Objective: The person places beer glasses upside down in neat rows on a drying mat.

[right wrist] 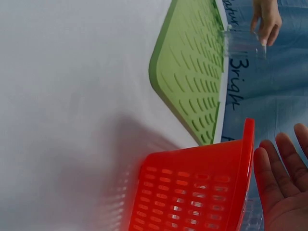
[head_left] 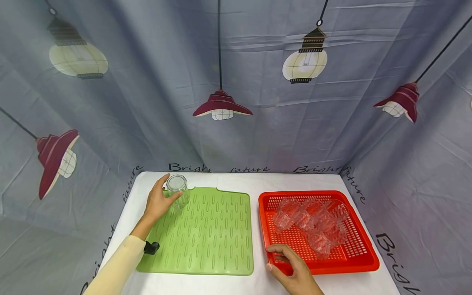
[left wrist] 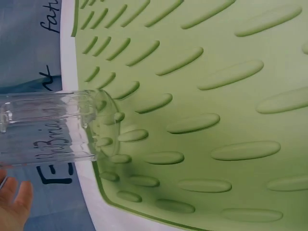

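A clear drinking glass stands on end at the back left corner of the green ridged mat. My left hand holds it near its upper end, thumb across the front and index finger at its far left side. In the left wrist view, the lower end of the glass overlaps the mat, with loose fingertips beside it. My right hand is at the near left corner of the red basket, its fingers extended and holding nothing. Several clear glasses lie inside the basket.
The mat and basket sit side by side on a white tabletop. A grey curtain with printed lamps surrounds the table's back and sides. A black strap piece is at my left wrist, over the mat's left edge.
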{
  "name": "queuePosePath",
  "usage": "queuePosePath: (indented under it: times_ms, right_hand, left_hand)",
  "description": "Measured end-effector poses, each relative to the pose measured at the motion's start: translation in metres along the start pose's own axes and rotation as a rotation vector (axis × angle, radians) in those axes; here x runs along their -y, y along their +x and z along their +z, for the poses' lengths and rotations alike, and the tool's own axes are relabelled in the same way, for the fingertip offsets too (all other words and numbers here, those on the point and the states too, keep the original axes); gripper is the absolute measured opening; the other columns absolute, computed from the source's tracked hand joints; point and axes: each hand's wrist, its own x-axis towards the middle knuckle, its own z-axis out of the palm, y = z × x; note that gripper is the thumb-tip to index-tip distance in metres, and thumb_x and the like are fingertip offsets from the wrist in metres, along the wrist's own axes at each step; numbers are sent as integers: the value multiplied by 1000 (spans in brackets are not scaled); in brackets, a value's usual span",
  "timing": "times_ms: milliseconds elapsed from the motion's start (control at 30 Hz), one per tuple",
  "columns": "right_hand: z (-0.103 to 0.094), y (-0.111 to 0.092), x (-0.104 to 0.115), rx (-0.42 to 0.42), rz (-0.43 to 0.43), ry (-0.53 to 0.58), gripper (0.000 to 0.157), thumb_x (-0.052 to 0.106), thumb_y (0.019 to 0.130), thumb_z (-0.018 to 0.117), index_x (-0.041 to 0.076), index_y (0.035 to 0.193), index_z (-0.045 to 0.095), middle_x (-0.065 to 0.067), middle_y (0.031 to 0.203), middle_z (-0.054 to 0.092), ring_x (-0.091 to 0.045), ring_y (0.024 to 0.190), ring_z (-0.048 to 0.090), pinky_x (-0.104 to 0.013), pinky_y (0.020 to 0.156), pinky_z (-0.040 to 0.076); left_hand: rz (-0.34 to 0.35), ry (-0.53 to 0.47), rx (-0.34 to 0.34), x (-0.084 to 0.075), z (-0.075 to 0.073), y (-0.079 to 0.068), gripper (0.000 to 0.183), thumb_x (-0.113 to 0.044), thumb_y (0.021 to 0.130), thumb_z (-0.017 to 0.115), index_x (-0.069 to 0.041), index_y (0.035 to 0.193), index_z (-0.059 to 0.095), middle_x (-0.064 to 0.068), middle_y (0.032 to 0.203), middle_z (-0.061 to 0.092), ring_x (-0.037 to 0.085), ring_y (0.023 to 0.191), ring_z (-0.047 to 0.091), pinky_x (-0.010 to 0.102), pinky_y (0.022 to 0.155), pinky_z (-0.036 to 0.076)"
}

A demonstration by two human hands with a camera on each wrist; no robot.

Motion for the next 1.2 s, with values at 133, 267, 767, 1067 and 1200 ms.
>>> queuePosePath:
  times_ms: [133,267,767,1067,1200]
  right_hand:
    - [1,1,-2,-8,-32,11,45,30,90,89,27,130,69,10,132,70,-12,125,67,-27,112,59]
    - [1,2,-3,-18,-53,20,43,26,89,89,24,129,71,7,131,71,-13,124,68,-27,112,59]
    - [1,2,-4,-31,-62,17,44,26,90,89,24,129,71,10,130,72,-12,122,69,-28,110,60]
    - [3,3,-1,-43,-15,-3,42,26,90,89,34,126,70,14,129,71,-11,120,68,-25,109,58]
    - [2,3,0,-42,-15,-16,41,32,90,88,35,127,70,15,129,70,-11,120,68,-27,109,59]
  left_hand:
    - [20,-18,-28,-5,-4,-9,91,-35,98,82,-12,170,31,22,174,33,56,146,48,71,116,49]
    - [47,-72,-75,-13,-6,-24,90,-31,97,83,-13,169,33,21,173,36,53,150,47,68,121,46]
    - [86,-188,-42,-37,37,-129,85,-18,86,92,-14,160,50,12,156,61,32,145,57,37,121,51]
    - [-12,-241,22,-35,51,-157,82,-26,87,92,-18,158,52,9,157,62,29,146,58,47,121,52]
    - [-23,-249,28,-34,51,-158,81,-26,87,92,-22,158,51,8,157,61,29,147,57,45,121,52]
